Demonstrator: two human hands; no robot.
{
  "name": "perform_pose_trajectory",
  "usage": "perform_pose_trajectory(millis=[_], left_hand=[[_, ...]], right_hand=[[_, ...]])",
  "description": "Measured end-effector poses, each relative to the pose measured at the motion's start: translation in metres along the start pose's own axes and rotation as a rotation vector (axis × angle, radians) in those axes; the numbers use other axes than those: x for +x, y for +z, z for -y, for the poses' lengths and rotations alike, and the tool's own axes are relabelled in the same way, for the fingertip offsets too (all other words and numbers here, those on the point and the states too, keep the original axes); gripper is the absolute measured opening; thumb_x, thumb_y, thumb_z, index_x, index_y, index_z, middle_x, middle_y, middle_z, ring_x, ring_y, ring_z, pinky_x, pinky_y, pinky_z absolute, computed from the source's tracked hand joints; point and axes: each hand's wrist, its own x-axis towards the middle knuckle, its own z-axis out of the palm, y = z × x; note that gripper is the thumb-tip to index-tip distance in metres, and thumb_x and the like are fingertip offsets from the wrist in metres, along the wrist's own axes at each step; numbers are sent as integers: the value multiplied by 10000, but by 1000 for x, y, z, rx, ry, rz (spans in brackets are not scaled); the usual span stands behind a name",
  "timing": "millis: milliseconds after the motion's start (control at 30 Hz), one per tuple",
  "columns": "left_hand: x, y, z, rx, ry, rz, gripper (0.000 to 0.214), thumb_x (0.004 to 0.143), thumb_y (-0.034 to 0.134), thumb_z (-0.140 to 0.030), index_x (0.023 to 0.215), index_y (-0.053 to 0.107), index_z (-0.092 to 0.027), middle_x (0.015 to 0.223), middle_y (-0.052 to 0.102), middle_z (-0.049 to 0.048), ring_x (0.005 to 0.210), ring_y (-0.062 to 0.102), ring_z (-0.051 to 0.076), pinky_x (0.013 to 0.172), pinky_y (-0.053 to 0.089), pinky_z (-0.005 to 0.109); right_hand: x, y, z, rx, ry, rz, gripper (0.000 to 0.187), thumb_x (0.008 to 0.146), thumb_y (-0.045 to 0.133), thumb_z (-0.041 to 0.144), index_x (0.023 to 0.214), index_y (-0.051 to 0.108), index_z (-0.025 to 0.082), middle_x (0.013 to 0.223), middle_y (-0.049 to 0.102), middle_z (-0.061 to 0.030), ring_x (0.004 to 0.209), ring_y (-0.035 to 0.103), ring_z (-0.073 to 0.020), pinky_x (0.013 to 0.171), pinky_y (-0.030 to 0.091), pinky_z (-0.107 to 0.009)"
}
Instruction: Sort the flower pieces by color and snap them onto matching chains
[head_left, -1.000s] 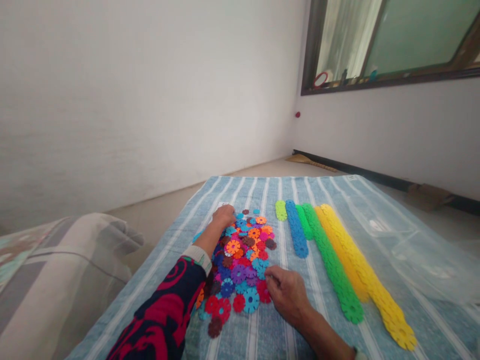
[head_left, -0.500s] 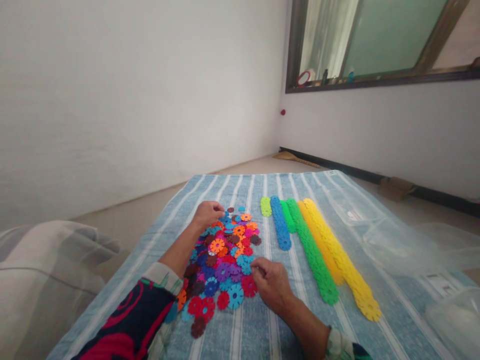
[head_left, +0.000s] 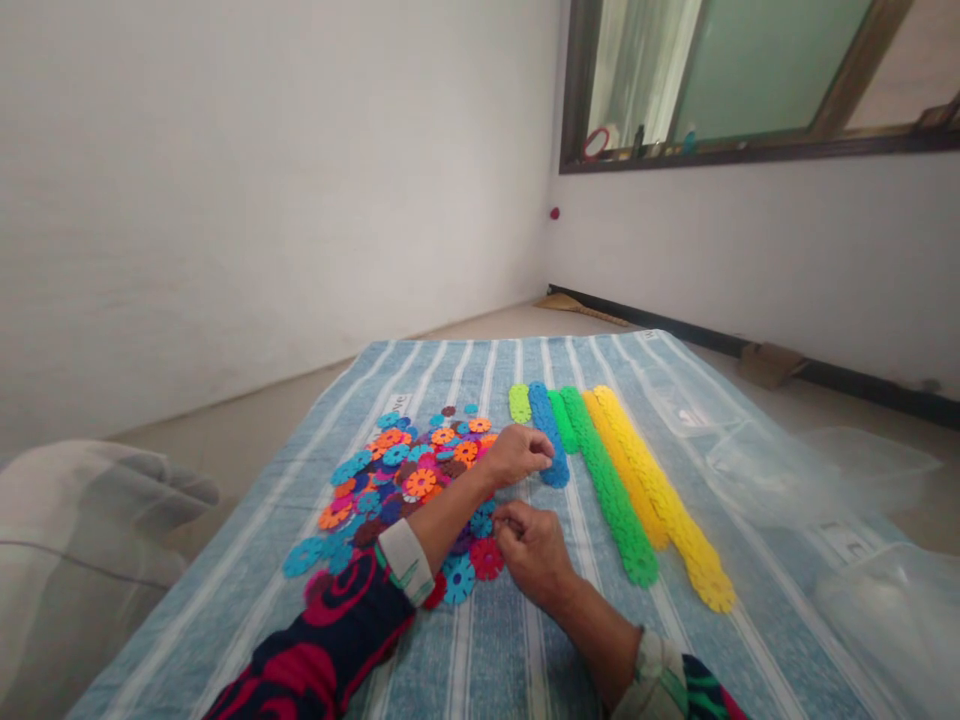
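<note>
My left hand (head_left: 517, 456) reaches across the loose pile of notched plastic discs (head_left: 421, 482). Its fingers are pinched at the lower part of the blue row of overlapping discs (head_left: 546, 425); anything between them is too small to make out. Close below, my right hand (head_left: 534, 548) is curled with thumb and fingers together at the pile's right edge, beside a red disc (head_left: 487, 558). What it may hold is hidden. The pile mixes blue, orange, red, purple and brown discs, partly covered by my left forearm.
Right of the blue row lie a long green row (head_left: 611, 490) and yellow rows (head_left: 664, 495) of discs. A short lime row (head_left: 519, 403) is left of it. Clear plastic containers (head_left: 780, 470) stand along the right side of the striped cloth (head_left: 480, 665).
My left hand has moved right, from the pile's far left edge to the blue row. My right hand stays near the pile's right edge. The view has shifted slightly.
</note>
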Motion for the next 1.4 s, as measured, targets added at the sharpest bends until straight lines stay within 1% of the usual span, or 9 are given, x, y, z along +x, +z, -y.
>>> perform_pose_trajectory(millis=[133, 267, 467, 533, 633, 767, 867, 1033, 1400], left_hand=[[7, 10, 2, 47, 13, 18, 160, 629, 602, -161, 746, 706, -127, 650, 658, -6, 624, 573, 116, 598, 433, 202], [7, 1, 5, 158, 25, -46, 153, 664, 604, -194, 763, 708, -144, 685, 666, -10, 668, 586, 122, 635, 442, 204], [-7, -51, 22, 426, -84, -188, 200, 713, 540, -162, 795, 722, -155, 754, 697, 10, 730, 611, 136, 684, 449, 209], [-13, -74, 32, 553, -185, -225, 218, 724, 534, -161, 820, 730, -168, 797, 712, 16, 775, 621, 145, 711, 449, 211], [-23, -106, 48, 705, -439, -275, 238, 711, 535, -140, 829, 735, -190, 854, 728, 25, 840, 631, 159, 733, 445, 212], [-33, -130, 68, 724, -574, -279, 180, 659, 581, -142, 741, 736, -182, 760, 727, 47, 783, 649, 177, 652, 449, 213], [-35, -132, 80, 696, -600, -239, 170, 636, 613, -162, 745, 741, -192, 747, 729, 32, 751, 656, 167, 624, 453, 201], [-28, -129, 92, 637, -589, -199, 316, 624, 604, -154, 908, 740, -187, 853, 742, 25, 782, 662, 156, 639, 468, 188], [-24, -129, 86, 573, -550, -157, 143, 593, 617, -243, 668, 718, -174, 638, 677, 6, 681, 613, 166, 593, 426, 219]], right_hand=[[0, 1, -1, -4, -5, 3, 238, 726, 462, 166, 745, 700, 178, 533, 603, 7, 474, 496, -110, 510, 331, -205], [-1, 0, 0, -1, -9, 6, 236, 734, 462, 175, 734, 698, 184, 521, 583, 16, 472, 488, -106, 515, 324, -205], [-3, 0, 0, -34, -8, 25, 246, 754, 459, 192, 761, 705, 195, 514, 560, 28, 470, 485, -103, 509, 305, -204], [-4, 1, -1, -50, -2, 31, 241, 758, 467, 197, 765, 708, 199, 509, 555, 30, 470, 484, -103, 512, 300, -206], [-5, 2, -3, -65, -9, 40, 236, 761, 470, 197, 776, 706, 203, 522, 568, 29, 480, 491, -105, 520, 300, -206], [-5, 3, -4, -77, -37, 44, 235, 767, 465, 196, 767, 700, 202, 553, 592, 21, 505, 516, -108, 531, 308, -205], [-5, 3, -3, -95, -29, 44, 235, 771, 468, 195, 772, 702, 204, 514, 567, 30, 472, 494, -106, 511, 292, -206], [-5, 2, 0, -94, -27, 52, 236, 768, 459, 182, 765, 694, 199, 542, 590, 21, 504, 531, -110, 532, 308, -201], [-4, 0, 2, -108, -24, 54, 229, 754, 460, 177, 746, 688, 203, 517, 569, 26, 494, 512, -111, 536, 292, -210]])
